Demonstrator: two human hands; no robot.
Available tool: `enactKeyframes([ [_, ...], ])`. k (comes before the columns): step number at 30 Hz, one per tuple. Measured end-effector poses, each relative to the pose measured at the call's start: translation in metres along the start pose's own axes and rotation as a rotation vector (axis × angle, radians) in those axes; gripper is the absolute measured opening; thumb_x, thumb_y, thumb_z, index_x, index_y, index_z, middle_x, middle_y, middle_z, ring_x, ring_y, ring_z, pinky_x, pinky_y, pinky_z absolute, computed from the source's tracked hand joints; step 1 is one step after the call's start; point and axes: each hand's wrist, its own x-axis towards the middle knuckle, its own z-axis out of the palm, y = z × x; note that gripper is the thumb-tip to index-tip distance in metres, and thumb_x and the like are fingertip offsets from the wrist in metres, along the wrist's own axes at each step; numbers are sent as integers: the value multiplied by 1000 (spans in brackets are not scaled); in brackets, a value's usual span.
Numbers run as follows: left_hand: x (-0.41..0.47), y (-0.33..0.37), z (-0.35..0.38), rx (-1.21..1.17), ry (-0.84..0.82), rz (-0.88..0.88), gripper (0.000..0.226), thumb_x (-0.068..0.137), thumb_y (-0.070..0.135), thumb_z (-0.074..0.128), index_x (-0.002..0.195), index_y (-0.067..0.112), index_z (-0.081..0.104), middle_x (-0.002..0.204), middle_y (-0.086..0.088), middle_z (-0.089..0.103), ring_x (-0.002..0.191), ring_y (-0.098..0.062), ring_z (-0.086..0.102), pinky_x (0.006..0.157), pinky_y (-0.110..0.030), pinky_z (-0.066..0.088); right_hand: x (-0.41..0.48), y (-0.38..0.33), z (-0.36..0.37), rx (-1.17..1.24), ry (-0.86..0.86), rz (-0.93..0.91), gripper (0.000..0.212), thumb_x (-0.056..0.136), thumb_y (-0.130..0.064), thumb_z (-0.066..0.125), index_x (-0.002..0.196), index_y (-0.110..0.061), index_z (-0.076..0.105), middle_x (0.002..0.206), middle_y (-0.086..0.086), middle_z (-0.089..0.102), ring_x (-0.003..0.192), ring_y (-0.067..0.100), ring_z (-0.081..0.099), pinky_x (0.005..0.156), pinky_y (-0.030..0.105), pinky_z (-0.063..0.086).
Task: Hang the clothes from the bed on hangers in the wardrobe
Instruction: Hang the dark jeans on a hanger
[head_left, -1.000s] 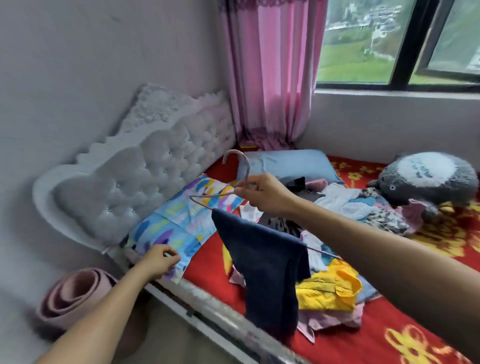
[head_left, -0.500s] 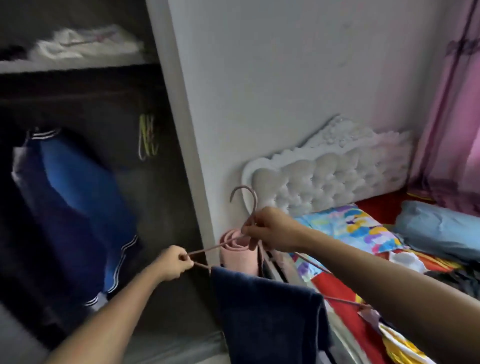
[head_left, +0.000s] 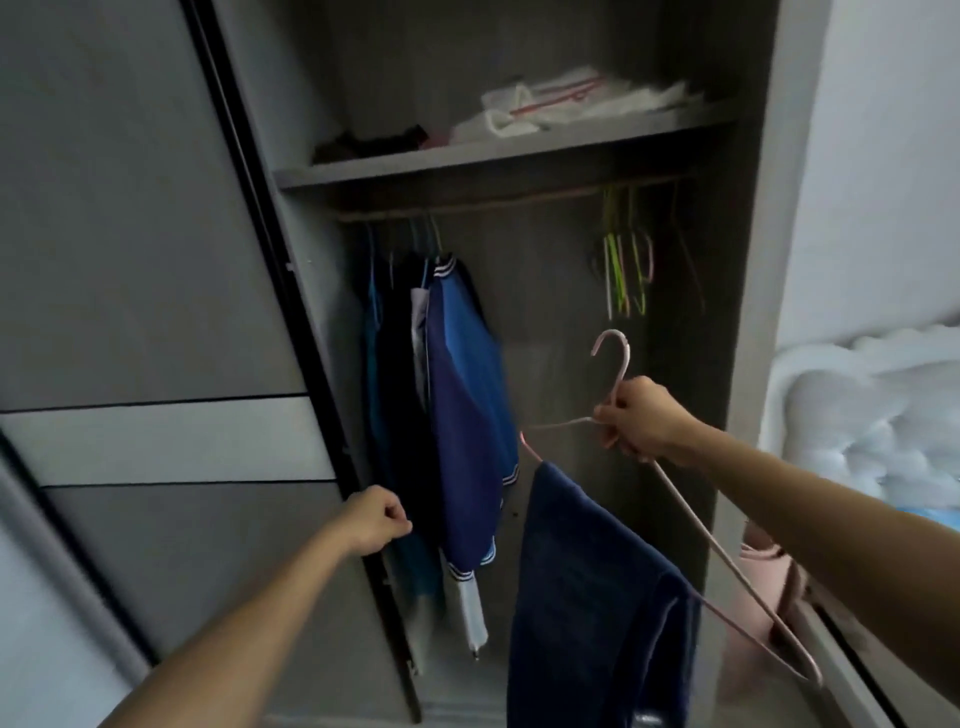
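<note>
The right hand (head_left: 639, 423) is gripping the thin pink wire hanger (head_left: 621, 374) at its neck, fingers curled tight round the twist just below the hook. That grip is leaving the hook free and pointing up toward the wardrobe's dark wooden rail (head_left: 493, 200). A dark navy cloth garment (head_left: 587, 597) is hanging folded over the hanger's lower bar, bunched toward the end nearer the cupboard. The hanger is tilting steeply, its far shoulder dipping down to the right. My guess is that the weight sitting off-centre is pulling it askew.

The left hand (head_left: 376, 522) is hovering with its fingers curled in, right at the edge of the grey sliding door (head_left: 156, 260) and beside the hung blue jacket with white striped trim (head_left: 467, 415). Whether it is pinching a hem or holding nothing, I cannot tell. It may be readying to push those clothes aside.

Between the jacket and a cluster of bare green and pink hangers (head_left: 623, 270) a stretch of rail is showing open — the likely spot. The hook is sitting well below the rail, so a lift is needed. The garment could slide off the slanted bar.
</note>
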Motion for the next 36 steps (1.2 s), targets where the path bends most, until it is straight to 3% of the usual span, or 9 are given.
enactKeyframes([
  [4,22,-9,-29,-53,42,38,11,87,25,68,77,21,65,80,4,64,83,-16,63,82,-35,55,53,-48,-6,112,105,-9,18,95,-16,59,86,-2,65,66,8,66,45,12,57,41,22,44],
  [9,65,4,-60,-71,36,122,10,90,32,64,89,22,66,86,7,64,80,-9,61,74,-25,50,115,-98,-8,320,131,-35,13,95,-8,56,100,1,64,86,15,69,61,13,63,52,22,50],
  [12,102,22,-83,-52,96,181,11,90,32,65,94,22,67,87,5,64,80,-7,60,73,-22,49,166,-113,3,378,184,-58,14,95,-8,55,103,0,63,86,16,68,60,13,63,53,21,53],
  [18,202,63,-134,-76,395,268,16,89,28,64,102,19,66,93,-2,66,88,-19,63,81,-39,55,295,-131,21,469,257,-81,18,96,-10,57,109,1,61,82,19,69,42,9,61,39,19,46],
  [21,250,82,-158,-16,582,305,21,90,29,59,109,20,64,106,-2,63,97,-20,60,81,-40,52,352,-145,26,433,268,-103,21,96,-12,56,112,0,62,80,17,71,41,8,59,38,20,44],
  [26,297,94,-174,-1,817,350,16,91,27,57,104,22,63,103,2,59,89,-20,61,71,-36,50,428,-176,35,437,282,-168,23,99,-10,51,117,4,56,97,25,69,30,3,50,31,15,35],
  [30,325,87,-193,18,850,411,18,89,27,58,106,23,64,101,4,59,91,-21,61,73,-37,50,485,-197,47,424,268,-155,7,92,-5,60,95,1,62,96,26,69,42,19,55,39,23,41],
  [36,366,79,-222,44,806,442,18,89,27,58,106,24,64,84,7,59,84,-21,61,67,-34,48,527,-196,93,347,212,-95,8,84,-2,67,91,0,64,90,21,69,50,23,58,48,28,47],
])
